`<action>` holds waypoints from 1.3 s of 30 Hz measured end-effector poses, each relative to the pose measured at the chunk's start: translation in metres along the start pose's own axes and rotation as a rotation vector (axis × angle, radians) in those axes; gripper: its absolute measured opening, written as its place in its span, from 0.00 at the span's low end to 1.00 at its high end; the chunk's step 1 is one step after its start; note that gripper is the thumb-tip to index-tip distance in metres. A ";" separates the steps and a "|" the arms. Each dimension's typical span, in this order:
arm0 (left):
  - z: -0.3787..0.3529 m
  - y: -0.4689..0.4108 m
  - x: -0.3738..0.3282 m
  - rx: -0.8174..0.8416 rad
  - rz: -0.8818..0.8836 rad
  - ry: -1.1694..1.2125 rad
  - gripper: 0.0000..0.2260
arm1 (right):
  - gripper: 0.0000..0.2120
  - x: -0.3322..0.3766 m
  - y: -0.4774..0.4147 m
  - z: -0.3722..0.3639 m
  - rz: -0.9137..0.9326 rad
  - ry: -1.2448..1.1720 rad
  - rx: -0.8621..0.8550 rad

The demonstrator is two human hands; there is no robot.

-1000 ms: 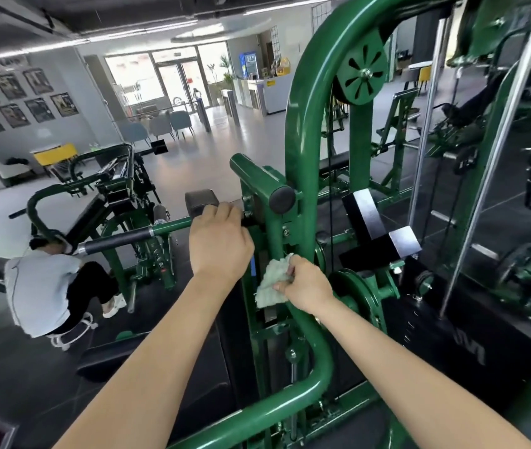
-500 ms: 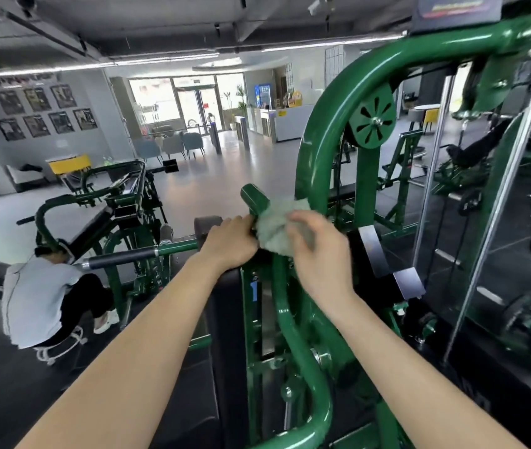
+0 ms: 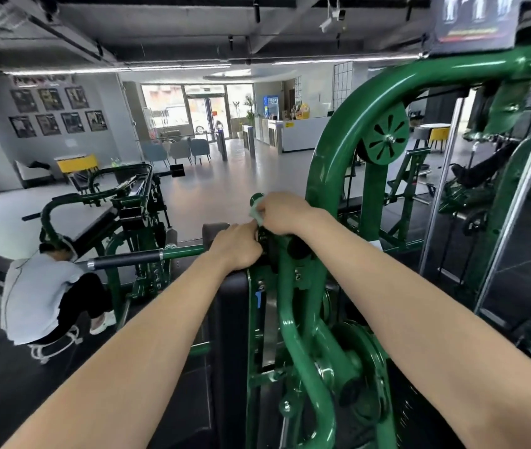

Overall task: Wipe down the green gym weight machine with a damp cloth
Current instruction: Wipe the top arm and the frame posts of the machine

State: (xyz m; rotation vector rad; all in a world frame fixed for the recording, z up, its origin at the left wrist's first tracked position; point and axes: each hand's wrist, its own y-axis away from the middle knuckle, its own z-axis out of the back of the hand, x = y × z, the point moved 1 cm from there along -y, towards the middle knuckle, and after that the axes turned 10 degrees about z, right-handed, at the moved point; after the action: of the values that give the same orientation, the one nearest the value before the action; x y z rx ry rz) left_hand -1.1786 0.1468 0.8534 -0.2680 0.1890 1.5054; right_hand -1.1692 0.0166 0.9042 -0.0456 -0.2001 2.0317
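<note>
I have my right hand point(image 3: 285, 212) curled over the damp cloth point(image 3: 256, 214), pressing it onto the short green stub arm point(image 3: 256, 199) of the green weight machine point(image 3: 338, 163); only a pale green edge of cloth shows past my knuckles on the left. Just below and left of that grip, my left hand point(image 3: 237, 246) wraps the green bar where it meets the black-sleeved handle point(image 3: 124, 259), steadying me. I judge the cloth soft, limp and light, so it bunches easily and is best held in a wad under the palm, as it is now. The painted tube looks hard, smooth and glossy, likely slick when wet, and the frame will not budge. Beyond the grip, the big arched tube and the pulley wheel point(image 3: 385, 139) rise up and right. I see no bucket or basin near either hand, so rinsing water is out of view.
</note>
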 end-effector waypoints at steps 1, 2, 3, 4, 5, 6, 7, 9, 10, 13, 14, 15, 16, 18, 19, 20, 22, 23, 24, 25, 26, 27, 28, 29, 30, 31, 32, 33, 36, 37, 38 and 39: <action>0.001 -0.002 0.001 -0.007 0.008 -0.041 0.27 | 0.10 -0.001 -0.004 -0.003 0.009 0.017 0.002; 0.003 -0.003 0.002 -0.016 0.018 -0.089 0.27 | 0.11 -0.001 -0.004 -0.005 0.019 0.041 -0.007; 0.004 -0.004 0.002 -0.022 0.027 -0.123 0.28 | 0.13 -0.001 0.002 -0.006 0.023 0.049 -0.020; 0.004 -0.005 0.003 -0.023 0.035 -0.137 0.28 | 0.15 -0.001 0.012 -0.007 0.024 0.037 -0.037; 0.002 -0.006 0.003 -0.025 0.038 -0.143 0.27 | 0.16 0.000 0.025 -0.010 0.031 0.022 -0.067; 0.001 -0.007 0.004 -0.029 0.043 -0.145 0.25 | 0.16 0.001 0.040 -0.013 0.040 0.007 -0.107; -0.001 -0.009 0.005 -0.035 0.046 -0.148 0.22 | 0.15 0.003 0.056 -0.017 0.049 -0.004 -0.158; -0.002 -0.011 0.004 -0.046 0.059 -0.154 0.20 | 0.17 0.009 0.090 -0.026 0.065 0.020 -0.254; -0.002 -0.011 0.003 -0.052 0.060 -0.160 0.20 | 0.19 0.012 0.101 -0.028 0.068 0.020 -0.288; -0.004 -0.011 -0.001 -0.048 0.061 -0.202 0.20 | 0.21 0.008 0.102 -0.018 0.044 -0.063 -0.252; -0.005 -0.013 0.001 -0.048 0.058 -0.209 0.19 | 0.21 0.005 0.090 -0.011 0.034 -0.111 -0.197; -0.006 -0.014 0.001 -0.048 0.047 -0.217 0.19 | 0.21 -0.001 0.078 -0.003 0.022 -0.164 -0.137; -0.006 -0.015 0.002 -0.045 0.043 -0.216 0.19 | 0.21 -0.008 0.063 0.005 0.015 -0.210 -0.070; -0.006 -0.016 0.003 -0.037 0.034 -0.208 0.21 | 0.21 -0.022 0.033 0.014 0.024 -0.239 0.035; -0.006 -0.016 0.002 -0.037 0.030 -0.205 0.22 | 0.22 -0.028 0.018 0.015 0.031 -0.233 0.067; -0.005 -0.016 0.002 -0.042 0.027 -0.202 0.23 | 0.23 -0.033 0.004 0.015 0.033 -0.232 0.086; -0.005 -0.015 0.001 -0.057 0.015 -0.198 0.25 | 0.24 -0.037 -0.021 0.013 0.028 -0.240 0.115; -0.005 -0.016 0.001 -0.061 0.012 -0.195 0.25 | 0.24 -0.037 -0.031 0.012 0.024 -0.250 0.127; -0.005 -0.017 0.002 -0.060 0.010 -0.192 0.26 | 0.24 -0.037 -0.040 0.009 0.024 -0.260 0.131; -0.005 -0.017 0.002 -0.057 0.010 -0.192 0.26 | 0.25 -0.036 -0.045 0.008 0.028 -0.271 0.132; -0.005 -0.017 0.003 -0.054 0.011 -0.194 0.27 | 0.25 -0.036 -0.049 0.006 0.027 -0.291 0.129; -0.005 -0.018 0.003 -0.053 0.009 -0.198 0.27 | 0.25 -0.035 -0.050 0.004 0.026 -0.308 0.120; -0.005 -0.017 0.004 -0.050 0.011 -0.199 0.28 | 0.24 -0.034 -0.047 0.003 0.036 -0.321 0.108; -0.005 -0.018 0.004 -0.047 0.014 -0.200 0.28 | 0.23 -0.033 -0.041 0.001 0.053 -0.336 0.094; -0.006 -0.018 0.005 -0.050 0.017 -0.202 0.28 | 0.22 -0.033 -0.032 -0.002 0.074 -0.349 0.078; -0.006 -0.017 0.004 -0.059 0.020 -0.208 0.27 | 0.21 -0.033 -0.021 -0.004 0.087 -0.352 0.062; -0.007 -0.017 0.003 -0.068 0.026 -0.213 0.25 | 0.20 -0.035 -0.008 -0.008 0.100 -0.366 0.036; -0.007 -0.016 0.002 -0.073 0.035 -0.217 0.22 | 0.19 -0.035 0.007 -0.012 0.117 -0.396 0.001; -0.009 -0.015 -0.002 -0.062 0.008 -0.237 0.18 | 0.17 -0.033 0.061 -0.026 0.159 -0.541 -0.171; -0.010 -0.016 -0.001 -0.061 -0.022 -0.245 0.17 | 0.18 -0.031 0.077 -0.032 0.176 -0.555 -0.244; -0.011 -0.017 0.000 -0.061 -0.046 -0.248 0.18 | 0.19 -0.029 0.093 -0.039 0.193 -0.520 -0.331; -0.011 -0.017 0.001 -0.061 -0.063 -0.249 0.18 | 0.20 -0.025 0.106 -0.048 0.215 -0.448 -0.435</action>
State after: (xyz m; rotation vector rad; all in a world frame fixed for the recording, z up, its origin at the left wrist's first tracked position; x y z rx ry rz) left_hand -1.1615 0.1433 0.8432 -0.1316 -0.0630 1.4688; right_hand -1.2454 -0.0463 0.8381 0.1226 -0.9517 2.1529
